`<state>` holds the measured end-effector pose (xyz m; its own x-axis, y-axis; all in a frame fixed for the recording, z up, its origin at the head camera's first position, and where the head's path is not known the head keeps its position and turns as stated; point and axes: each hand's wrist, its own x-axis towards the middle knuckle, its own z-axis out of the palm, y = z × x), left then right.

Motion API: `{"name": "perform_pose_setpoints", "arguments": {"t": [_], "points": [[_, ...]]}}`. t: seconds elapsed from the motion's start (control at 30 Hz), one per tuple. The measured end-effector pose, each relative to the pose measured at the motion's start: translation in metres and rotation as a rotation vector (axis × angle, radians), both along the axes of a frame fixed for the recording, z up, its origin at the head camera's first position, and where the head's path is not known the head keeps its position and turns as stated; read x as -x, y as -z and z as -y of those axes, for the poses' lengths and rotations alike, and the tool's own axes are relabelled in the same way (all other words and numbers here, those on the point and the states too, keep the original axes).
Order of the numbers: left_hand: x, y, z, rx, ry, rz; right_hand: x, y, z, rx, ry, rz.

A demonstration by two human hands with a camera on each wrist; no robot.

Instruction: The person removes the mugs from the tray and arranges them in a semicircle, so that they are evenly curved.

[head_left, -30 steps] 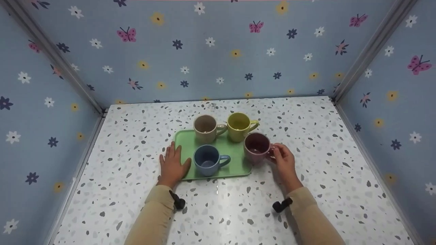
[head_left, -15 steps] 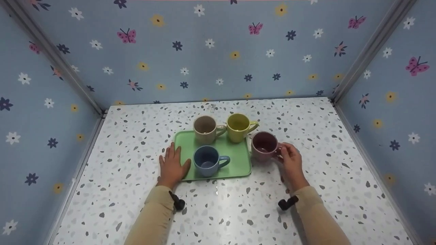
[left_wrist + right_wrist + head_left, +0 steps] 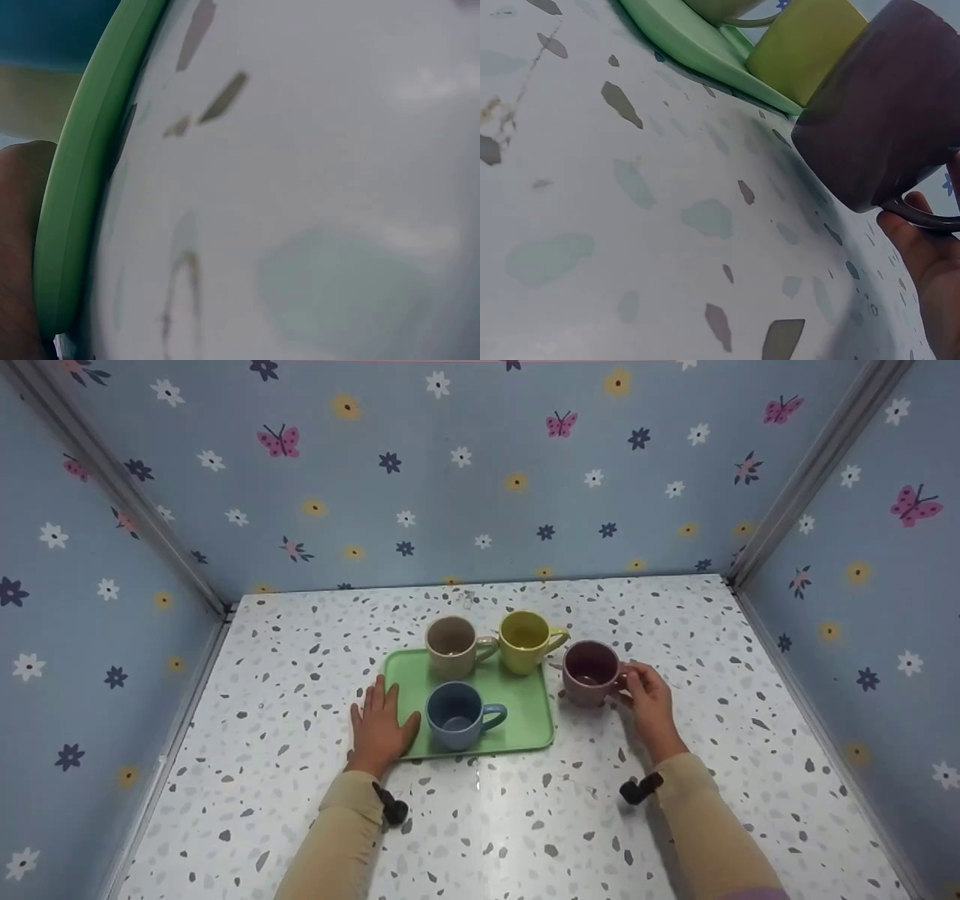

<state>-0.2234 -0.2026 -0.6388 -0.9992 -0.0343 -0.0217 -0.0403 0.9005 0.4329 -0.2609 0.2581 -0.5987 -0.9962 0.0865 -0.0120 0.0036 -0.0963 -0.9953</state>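
The mauve mug (image 3: 589,690) has a round wide mouth, a smooth body and a dark, wine-coloured inside with a small shine at the bottom. It is over the speckled tabletop (image 3: 480,840), just to the right of the green tray (image 3: 525,727), and its handle points to the right. In the right wrist view its outside looks dark and a soft shadow lies below it; whether its base touches the surface, I cannot tell.

The right hand (image 3: 651,705) pinches this handle between thumb and fingers. The left hand (image 3: 379,729) grasps nothing: it lies with straight fingers on the left edge of the tray, and its thumb is spread toward the blue mug (image 3: 456,716).

Between the mauve mug and the right edge of the tray there is only a narrow strip of tabletop. The nearest neighbour is the yellow mug (image 3: 523,649) at the far right corner of the tray, whose handle reaches out past the tray's edge. The beige mug (image 3: 451,652) stands at its left, the blue one near the front edge.

To the right, a broad stretch of tabletop goes on until the right wall (image 3: 840,660); behind, a smaller stretch ends at the flowered back wall (image 3: 480,487).
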Motion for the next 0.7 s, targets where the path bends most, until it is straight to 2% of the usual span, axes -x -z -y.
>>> {"name": "perform_pose_setpoints", "arguments": {"t": [0.47,0.7], "points": [[-0.001,-0.002,-0.001,-0.006,0.005,0.004,0.016,0.002,-0.009,0.021,0.023,0.091],[-0.001,-0.001,0.0,-0.029,0.005,-0.024,0.02,0.0,-0.009,0.239,0.044,0.171]]}}
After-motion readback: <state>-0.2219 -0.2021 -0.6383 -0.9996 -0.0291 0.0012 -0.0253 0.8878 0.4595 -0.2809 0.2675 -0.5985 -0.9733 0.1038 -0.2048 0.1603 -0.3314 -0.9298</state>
